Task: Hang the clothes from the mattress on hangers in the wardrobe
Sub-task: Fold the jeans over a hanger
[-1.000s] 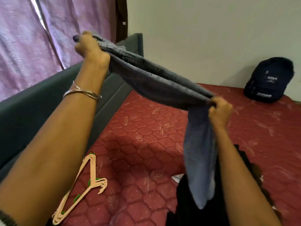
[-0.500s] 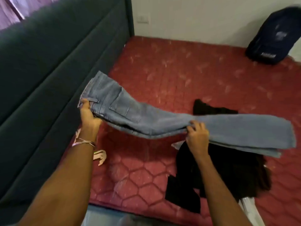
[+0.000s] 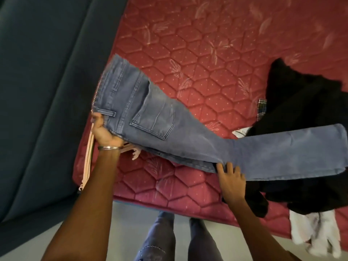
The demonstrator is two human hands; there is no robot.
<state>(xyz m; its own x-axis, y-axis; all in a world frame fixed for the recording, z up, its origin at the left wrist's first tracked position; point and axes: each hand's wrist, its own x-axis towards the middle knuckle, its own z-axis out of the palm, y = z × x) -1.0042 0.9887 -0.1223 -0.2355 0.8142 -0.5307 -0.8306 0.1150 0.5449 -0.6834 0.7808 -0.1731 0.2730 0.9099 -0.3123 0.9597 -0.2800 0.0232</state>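
Red quilted fabric with a hexagon pattern covers the mattress (image 3: pixel 207 53), which sits against a dark padded headboard (image 3: pixel 47 91) on the left, with pale floor (image 3: pixel 128 223) below its near edge.

The left hand (image 3: pixel 104 131) grips the waistband end of a pair of blue jeans (image 3: pixel 169 125), fingers curled under the cloth beside a belt loop; a silver bangle (image 3: pixel 110 147) circles the wrist. The right hand (image 3: pixel 230 175) has its fingers nearly straight and spread, the tips touching the lower edge of the jeans around the knee; whether the thumb pinches the cloth cannot be told.

The jeans are folded lengthwise, one leg on top of the other, the back pocket facing up. The denim is mid-blue, faded, with lighter creases near the pocket. Their long axis runs from the waistband at the upper left down to the hems at the right, low over the mattress; the leg end lies over a heap of black clothes (image 3: pixel 301 110). Pink hangers (image 3: pixel 88 157) lie under the left wrist at the mattress edge. A white garment (image 3: pixel 316 232) hangs off the near right edge.
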